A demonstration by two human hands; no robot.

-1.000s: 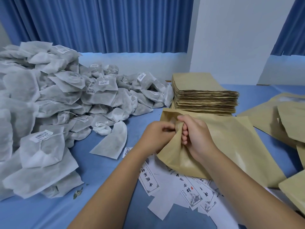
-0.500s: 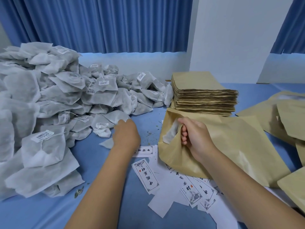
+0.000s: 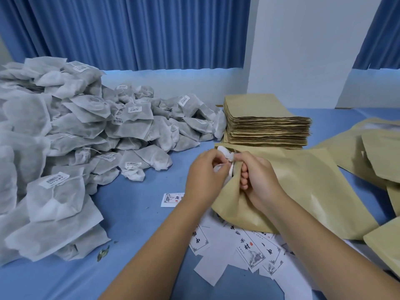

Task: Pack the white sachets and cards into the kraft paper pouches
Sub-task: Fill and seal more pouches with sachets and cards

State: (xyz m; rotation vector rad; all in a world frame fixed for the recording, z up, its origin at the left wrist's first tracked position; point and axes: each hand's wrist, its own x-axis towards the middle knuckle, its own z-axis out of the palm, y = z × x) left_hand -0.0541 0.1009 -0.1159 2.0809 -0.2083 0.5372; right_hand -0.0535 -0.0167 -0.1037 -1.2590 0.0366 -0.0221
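Showing, at far left, a tall heap of white sachets (image 3: 65, 137) spreading over the blue table cover (image 3: 140, 217), many carrying printed barcode labels. Showing a dried leaf fragment (image 3: 103, 252) on the cover just beside the heap's near edge. Showing one single card (image 3: 171, 200) lying flat, partly hidden behind the left wrist.

Gripping a crumpled sachet (image 3: 225, 153) with the left hand (image 3: 205, 176), fingers curled round it, at the mouth of the open kraft paper pouch (image 3: 313, 191). Leaving the upper end of that sachet showing above both hands; cannot tell how far the rest is reaching inside.

Pinching the edge of the pouch mouth with the right hand (image 3: 257, 178), thumb on top and fingers curled under the paper. Working with both hands close together, almost touching across the sachet.

Resting the pouch body flat on the table, running away to the right and overlapping the scattered printed cards (image 3: 249, 250) at the near side. Showing, behind the hands, a neat stack of flat kraft pouches (image 3: 264, 122) touching the right end of the heap. Showing, at far right, loose kraft pouches (image 3: 368, 152) overlapping one another. Showing blue curtains (image 3: 129, 29) and a white wall (image 3: 303, 50) behind the table.
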